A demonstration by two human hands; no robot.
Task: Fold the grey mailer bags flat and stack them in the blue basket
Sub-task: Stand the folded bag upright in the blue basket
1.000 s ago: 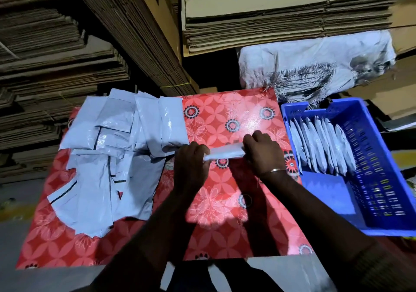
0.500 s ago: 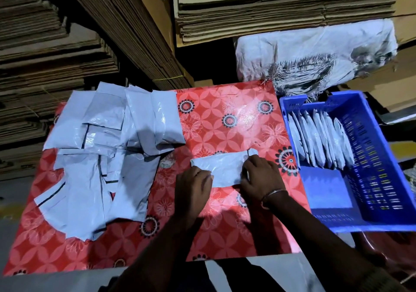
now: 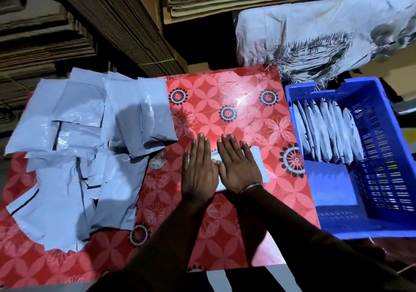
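Both grips are released: the left hand [image 3: 198,170] and right hand [image 3: 238,167] lie flat, fingers straight, side by side, pressing a folded grey mailer bag [image 3: 258,163] onto the red floral bench [image 3: 225,102]. A loose heap of unfolded mailers [image 3: 85,147] lies to the left. To the right, the blue basket [image 3: 382,156] holds a row of folded mailers [image 3: 326,131] standing on edge.

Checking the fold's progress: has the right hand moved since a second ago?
Yes. The right hand came down toward the tablecloth's near edge, flat on the folded mailer.
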